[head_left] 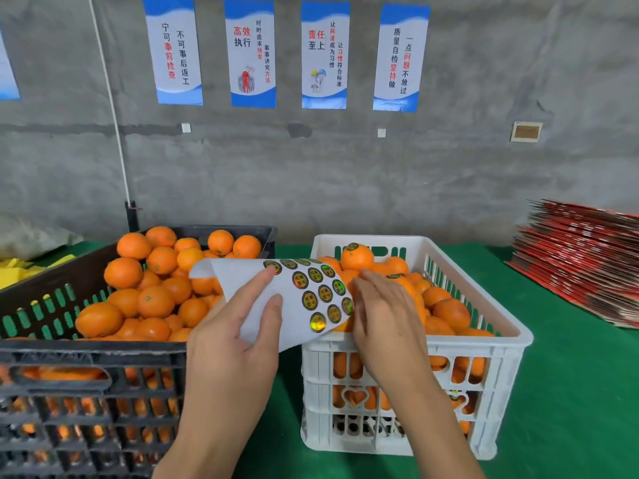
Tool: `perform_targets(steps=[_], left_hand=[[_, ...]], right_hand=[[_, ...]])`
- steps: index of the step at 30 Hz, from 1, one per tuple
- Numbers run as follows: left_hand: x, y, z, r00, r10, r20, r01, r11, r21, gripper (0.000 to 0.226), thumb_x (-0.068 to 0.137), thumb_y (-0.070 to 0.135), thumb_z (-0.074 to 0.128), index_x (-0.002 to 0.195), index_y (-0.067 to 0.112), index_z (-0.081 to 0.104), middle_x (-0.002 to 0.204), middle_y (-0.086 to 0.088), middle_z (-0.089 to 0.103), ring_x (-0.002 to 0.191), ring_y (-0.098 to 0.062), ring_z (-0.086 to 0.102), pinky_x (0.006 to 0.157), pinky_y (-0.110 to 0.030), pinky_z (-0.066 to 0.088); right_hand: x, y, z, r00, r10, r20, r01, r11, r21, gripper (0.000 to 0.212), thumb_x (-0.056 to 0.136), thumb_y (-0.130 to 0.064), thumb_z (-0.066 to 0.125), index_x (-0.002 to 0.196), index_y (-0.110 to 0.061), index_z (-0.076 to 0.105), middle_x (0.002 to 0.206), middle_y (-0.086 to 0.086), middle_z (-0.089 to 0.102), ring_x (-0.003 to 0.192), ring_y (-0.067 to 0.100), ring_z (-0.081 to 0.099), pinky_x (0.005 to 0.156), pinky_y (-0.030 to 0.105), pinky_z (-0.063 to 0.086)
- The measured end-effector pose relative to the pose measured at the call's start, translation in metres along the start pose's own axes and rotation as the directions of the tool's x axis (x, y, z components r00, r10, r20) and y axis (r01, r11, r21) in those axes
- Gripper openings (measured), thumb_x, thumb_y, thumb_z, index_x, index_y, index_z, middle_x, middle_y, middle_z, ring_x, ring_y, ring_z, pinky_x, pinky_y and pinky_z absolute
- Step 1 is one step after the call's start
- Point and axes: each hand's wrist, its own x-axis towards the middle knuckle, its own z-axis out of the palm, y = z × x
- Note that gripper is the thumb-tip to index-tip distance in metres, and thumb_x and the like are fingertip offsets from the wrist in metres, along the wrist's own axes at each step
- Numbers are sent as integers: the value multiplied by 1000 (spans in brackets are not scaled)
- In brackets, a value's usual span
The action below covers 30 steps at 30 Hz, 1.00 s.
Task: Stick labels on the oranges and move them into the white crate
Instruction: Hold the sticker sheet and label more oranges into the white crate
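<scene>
Our left hand (238, 335) pinched the curled white sheet of round holographic labels (304, 299) between the black crate of unlabelled oranges (148, 292) and the white plastic crate (484, 344). Our right hand (383, 312) reached its fingertips to the sheet's edge; whether they pinched a label, we couldn't tell. A label might tear or fold onto itself if peeled hastily.

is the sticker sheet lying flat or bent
Bent. The left hand holds the sticker sheet up between the crates, and its top edge curls back over toward the black crate.
</scene>
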Motion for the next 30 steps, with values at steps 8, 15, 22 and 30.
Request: perform_targets(steps=[8, 15, 22, 30], left_hand=[[21, -16, -52, 975, -10, -220, 12, 1000, 8, 28, 92, 22, 72, 117, 32, 75, 113, 4, 74, 101, 14, 63, 77, 2, 45], [32, -27, -68, 979, 29, -203, -16, 998, 67, 28, 93, 18, 71, 119, 25, 77, 114, 7, 73, 102, 21, 59, 81, 6, 39], [41, -39, -83, 959, 129, -251, -88, 982, 166, 29, 95, 26, 66, 122, 35, 72, 110, 24, 66, 99, 19, 59, 85, 4, 40], [60, -73, -136, 878, 48, -475, 66, 973, 221, 39, 99, 10, 65, 133, 28, 69, 127, 7, 68, 116, -17, 66, 105, -24, 46]], right_hand=[[24, -29, -2, 983, 23, -181, -15, 999, 43, 25, 96, -18, 55, 114, -20, 73, 110, 1, 71, 102, 22, 63, 90, 38, 53], [85, -24, 13, 995, 0, 102, 10, 995, -104, 35, 100, -19, 47, 129, -14, 65, 134, 7, 65, 119, 32, 59, 91, 38, 47], [82, -65, 32, 985, -138, 105, 121, 981, 154, 35, 106, -26, 45, 136, -25, 63, 133, -1, 68, 121, 24, 62, 97, 40, 52], [126, -151, 73, 747, -385, 541, 276, 921, 274, 22, 98, -18, 60, 113, -14, 75, 115, 10, 72, 106, 30, 66, 91, 43, 57]])
